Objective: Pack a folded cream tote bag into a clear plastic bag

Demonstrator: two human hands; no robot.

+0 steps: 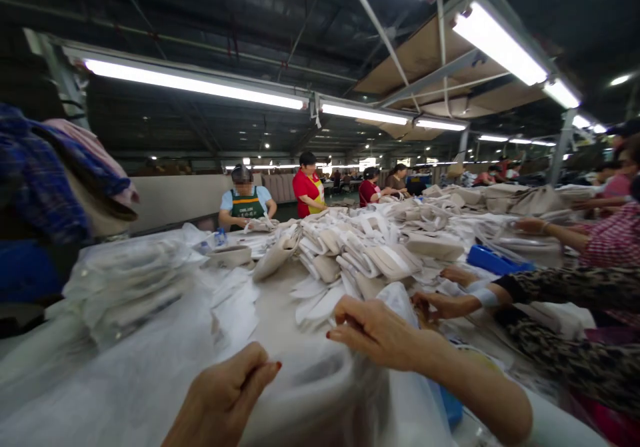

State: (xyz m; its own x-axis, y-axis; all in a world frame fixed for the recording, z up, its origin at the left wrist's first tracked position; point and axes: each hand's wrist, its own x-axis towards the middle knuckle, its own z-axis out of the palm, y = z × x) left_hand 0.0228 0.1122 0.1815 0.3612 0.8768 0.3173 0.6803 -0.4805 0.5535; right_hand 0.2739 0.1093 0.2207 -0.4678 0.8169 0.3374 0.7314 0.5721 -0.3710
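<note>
My left hand (pixel 227 390) is at the lower middle, thumb and fingers pressed together; what they hold, if anything, is too blurred to tell. To its upper right, my right hand (pixel 373 334) has its fingers curled toward the thumb, with anything between them not clear. Below and between both hands lies a beige padded piece under thin, see-through plastic (pixel 320 394). Just beyond them rises a heap of folded beige and white fabric pieces (pixel 370 254). Loose white pieces (pixel 235 307) lie beyond my left hand.
At the right, another person's hands (pixel 445 304) work close to my right forearm. A blue tray (pixel 500 260) lies behind them. Plastic-wrapped pieces (pixel 133 277) are stacked at the left. A person in a green apron (pixel 245 204) is across the table. Clothes (pixel 45 174) hang at far left.
</note>
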